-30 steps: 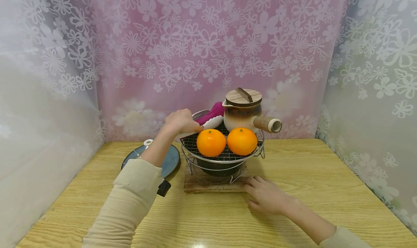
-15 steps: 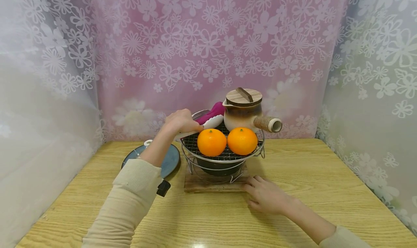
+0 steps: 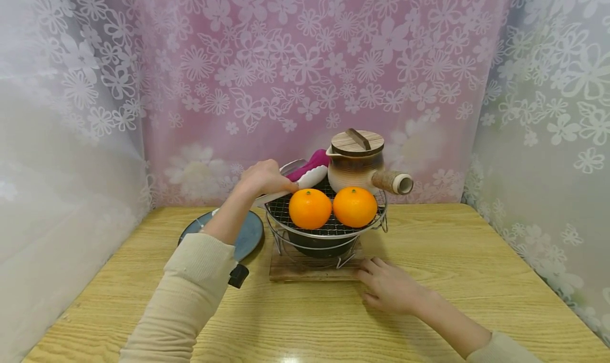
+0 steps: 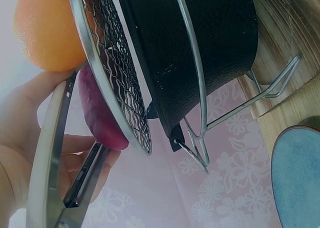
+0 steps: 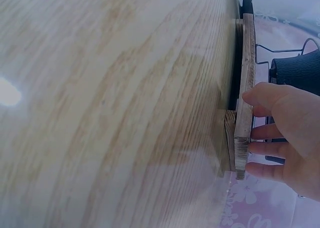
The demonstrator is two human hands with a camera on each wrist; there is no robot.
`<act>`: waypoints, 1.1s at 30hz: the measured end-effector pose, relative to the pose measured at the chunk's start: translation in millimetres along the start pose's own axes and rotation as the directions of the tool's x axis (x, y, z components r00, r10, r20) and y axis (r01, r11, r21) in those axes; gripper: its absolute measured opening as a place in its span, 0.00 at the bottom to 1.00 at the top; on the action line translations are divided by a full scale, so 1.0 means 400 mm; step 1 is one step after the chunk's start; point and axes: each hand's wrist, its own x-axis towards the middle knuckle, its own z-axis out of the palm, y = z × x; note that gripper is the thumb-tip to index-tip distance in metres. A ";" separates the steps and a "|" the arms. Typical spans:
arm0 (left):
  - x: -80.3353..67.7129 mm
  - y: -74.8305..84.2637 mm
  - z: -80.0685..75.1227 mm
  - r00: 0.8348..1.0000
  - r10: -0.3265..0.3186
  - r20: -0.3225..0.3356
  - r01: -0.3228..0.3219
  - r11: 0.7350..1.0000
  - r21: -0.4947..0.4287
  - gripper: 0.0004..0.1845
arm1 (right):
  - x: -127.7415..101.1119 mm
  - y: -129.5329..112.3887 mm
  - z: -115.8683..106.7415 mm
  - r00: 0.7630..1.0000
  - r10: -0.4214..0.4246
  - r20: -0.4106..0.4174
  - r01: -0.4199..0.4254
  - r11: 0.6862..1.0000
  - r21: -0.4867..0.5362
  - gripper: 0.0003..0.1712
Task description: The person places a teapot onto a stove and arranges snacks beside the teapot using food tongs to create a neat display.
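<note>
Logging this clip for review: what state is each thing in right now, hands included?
Left hand: grips the tongs.
Tongs: closed on the purple sweet potato, over the wire grill.
Two oranges: side by side on the grill.
Teapot: upright on the grill, wooden lid on.
Right hand: fingers straight, touching the wooden board.
Blue plate: flat on the table.

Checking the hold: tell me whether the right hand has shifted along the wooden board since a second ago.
No. The right hand stays at the wooden board's front right corner, fingertips against its edge.
</note>
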 end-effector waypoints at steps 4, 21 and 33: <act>-0.004 -0.005 -0.002 1.000 0.004 0.003 -0.004 1.000 -0.010 0.24 | 0.000 -0.002 0.000 1.000 0.006 0.004 -0.006 1.000 0.008 0.18; -0.021 -0.043 -0.035 1.000 -0.002 -0.028 -0.002 0.989 -0.146 0.31 | 0.001 0.000 -0.003 1.000 0.005 0.015 -0.005 1.000 0.019 0.18; -0.029 -0.077 -0.055 0.994 0.021 -0.106 -0.048 0.963 -0.264 0.43 | 0.003 -0.001 -0.007 0.999 0.013 0.031 -0.014 1.000 0.027 0.18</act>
